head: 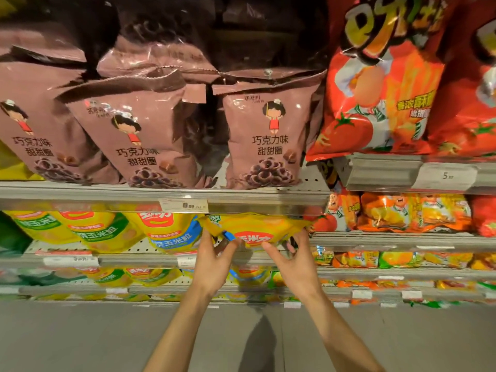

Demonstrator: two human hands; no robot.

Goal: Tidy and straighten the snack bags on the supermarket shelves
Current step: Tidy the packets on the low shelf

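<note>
Yellow snack bag (255,229) at the front edge of the second shelf (134,260), left hand (214,260) pinching its left lower edge, right hand (291,260) with curled fingers gripping its right lower edge

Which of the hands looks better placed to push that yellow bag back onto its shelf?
Probably the right hand: it sits under the yellow bag's lower edge, thumb across the front. The left hand only pinches the bag's left corner, better for steadying.

Supermarket: price-tagged shelves (161,196) of snack bags (265,135)
</note>
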